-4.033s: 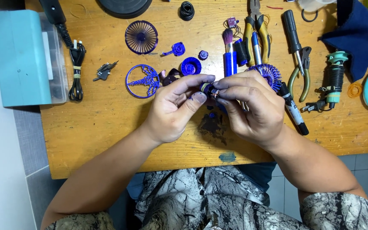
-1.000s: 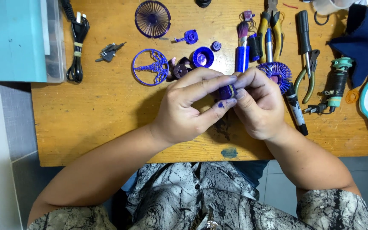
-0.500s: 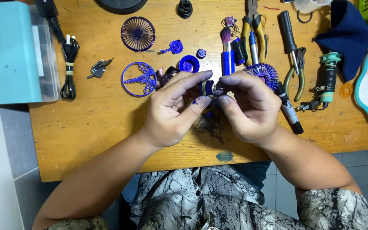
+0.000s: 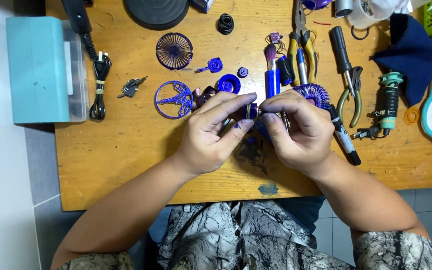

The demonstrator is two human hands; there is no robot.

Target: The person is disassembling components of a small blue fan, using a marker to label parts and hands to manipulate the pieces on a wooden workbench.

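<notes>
On my wooden table [image 4: 126,150] I see a teal box [image 4: 38,67] at far left, a coiled black cable [image 4: 98,85] beside it, and small keys [image 4: 131,87] nearby. A round purple grille [image 4: 174,50] lies above a purple ring [image 4: 173,99]. Right of centre I note a brush [image 4: 272,70], pliers [image 4: 348,82], a black marker [image 4: 343,140], and a navy cloth [image 4: 408,55].

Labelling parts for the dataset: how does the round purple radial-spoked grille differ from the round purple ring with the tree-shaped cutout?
The radial-spoked grille has fine straight spokes fanning from a solid hub; the tree-cutout ring has an open branching figure with large gaps. The grille lies farther from the left hand and right hand; the ring lies just beside the left hand. Both are purple, round, similar in size, flat on the wooden table.
</notes>
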